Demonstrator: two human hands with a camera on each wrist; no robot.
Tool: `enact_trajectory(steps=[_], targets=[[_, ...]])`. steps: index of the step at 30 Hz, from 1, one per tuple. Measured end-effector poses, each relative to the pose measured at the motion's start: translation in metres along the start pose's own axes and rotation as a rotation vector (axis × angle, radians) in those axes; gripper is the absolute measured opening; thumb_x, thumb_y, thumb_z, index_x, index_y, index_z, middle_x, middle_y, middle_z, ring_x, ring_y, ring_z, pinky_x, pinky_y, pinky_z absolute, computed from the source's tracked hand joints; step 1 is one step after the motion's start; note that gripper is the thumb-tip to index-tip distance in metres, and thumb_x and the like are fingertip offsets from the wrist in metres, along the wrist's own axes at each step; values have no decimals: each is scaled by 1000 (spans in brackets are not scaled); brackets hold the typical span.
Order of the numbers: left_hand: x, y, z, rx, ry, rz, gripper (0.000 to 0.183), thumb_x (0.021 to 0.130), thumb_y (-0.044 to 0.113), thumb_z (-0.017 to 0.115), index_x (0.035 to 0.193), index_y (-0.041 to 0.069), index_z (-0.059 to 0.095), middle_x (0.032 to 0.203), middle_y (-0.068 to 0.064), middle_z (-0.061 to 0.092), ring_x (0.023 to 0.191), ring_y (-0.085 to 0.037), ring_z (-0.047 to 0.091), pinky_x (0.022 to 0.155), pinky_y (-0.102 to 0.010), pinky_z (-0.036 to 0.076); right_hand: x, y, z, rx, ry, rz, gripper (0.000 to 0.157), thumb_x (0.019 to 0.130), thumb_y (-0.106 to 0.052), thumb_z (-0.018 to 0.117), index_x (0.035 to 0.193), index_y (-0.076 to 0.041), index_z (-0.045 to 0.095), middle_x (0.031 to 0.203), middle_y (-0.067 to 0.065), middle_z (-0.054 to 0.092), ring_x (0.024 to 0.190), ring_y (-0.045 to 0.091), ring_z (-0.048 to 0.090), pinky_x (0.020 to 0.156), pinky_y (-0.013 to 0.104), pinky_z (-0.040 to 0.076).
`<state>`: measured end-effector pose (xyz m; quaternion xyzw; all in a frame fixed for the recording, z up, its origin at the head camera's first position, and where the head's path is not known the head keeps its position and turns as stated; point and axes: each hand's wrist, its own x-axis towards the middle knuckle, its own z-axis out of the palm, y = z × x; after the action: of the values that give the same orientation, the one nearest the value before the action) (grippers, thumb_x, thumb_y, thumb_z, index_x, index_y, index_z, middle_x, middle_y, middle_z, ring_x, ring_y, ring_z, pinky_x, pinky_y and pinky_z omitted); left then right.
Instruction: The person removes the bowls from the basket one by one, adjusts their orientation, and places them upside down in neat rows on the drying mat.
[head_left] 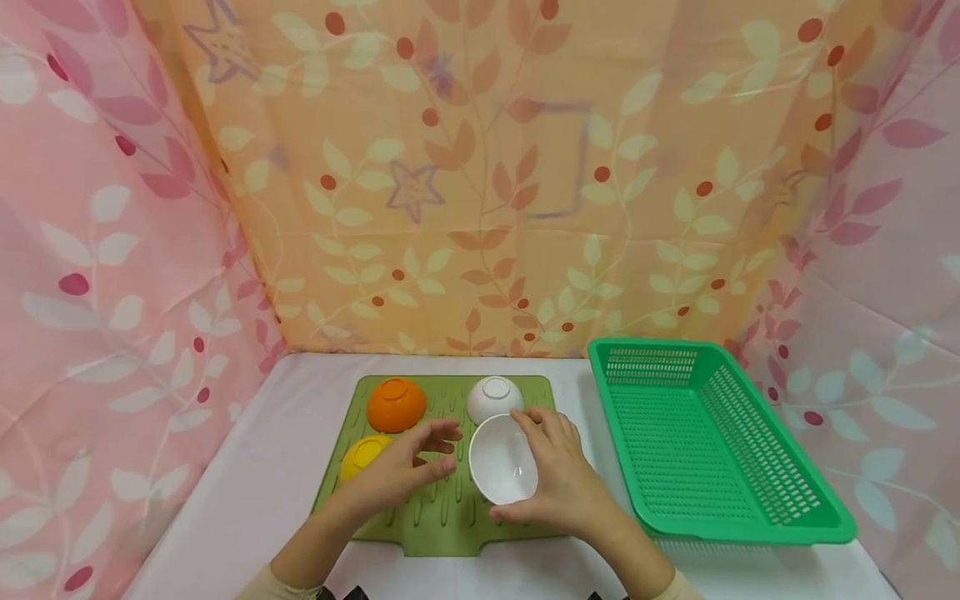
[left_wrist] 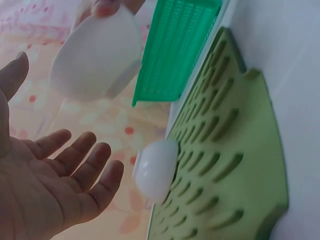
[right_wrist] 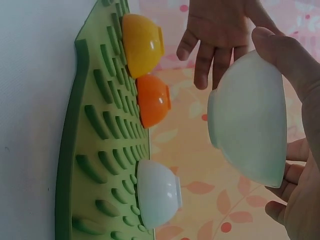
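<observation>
In my right hand (head_left: 562, 475) is a white bowl (head_left: 501, 462), gripped by its rim between thumb and fingers, its inside facing my head camera. It is held above the green drying mat (head_left: 442, 533). My left hand (head_left: 408, 467) holds nothing; its fingers are relaxed, and a gap separates them from the bowl. Behind the held bowl, a second white bowl (head_left: 491, 396) rests upside down on the mat. An orange bowl (head_left: 396, 406) lies upside down at the mat's back left. Partly hidden by my left hand, a yellow bowl (head_left: 366, 455) sits upside down in front of the orange one.
A green plastic basket (head_left: 705, 450) with slotted walls stands to the right of the mat on the white tablecloth (head_left: 277, 467). Patterned curtains (head_left: 465, 275) enclose the back and both sides.
</observation>
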<state>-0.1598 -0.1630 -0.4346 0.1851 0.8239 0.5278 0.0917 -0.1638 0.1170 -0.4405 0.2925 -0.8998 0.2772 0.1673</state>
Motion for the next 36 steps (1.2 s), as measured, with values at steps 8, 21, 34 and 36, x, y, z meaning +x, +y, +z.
enact_trajectory(steps=[8,21,34,36], targets=[[0,5,19,-7,-7,-25,60,95,44,72,147,21,52,140,3,60,129,-27,55,97,-40,50,1,0,1,-9,40,-49,125,47,-63,97,151,-13,47,139,5,47,129,30,41,99,51,48],[-2,3,31,-12,-12,-1,62,95,41,73,148,20,49,136,5,62,129,-29,56,99,-43,50,0,2,-1,6,8,-28,125,49,-63,96,153,-15,45,141,3,45,133,30,39,101,51,48],[-1,2,35,-34,-31,-24,66,94,46,72,149,16,50,135,4,63,125,-23,58,96,-38,51,0,3,0,29,32,-46,128,48,-63,97,155,-15,44,143,3,44,134,30,38,100,53,48],[0,2,35,-42,-36,-27,65,93,47,73,147,17,51,134,5,64,124,-21,58,96,-39,51,0,3,0,28,36,-59,129,48,-64,96,155,-15,43,143,3,43,135,31,38,100,53,48]])
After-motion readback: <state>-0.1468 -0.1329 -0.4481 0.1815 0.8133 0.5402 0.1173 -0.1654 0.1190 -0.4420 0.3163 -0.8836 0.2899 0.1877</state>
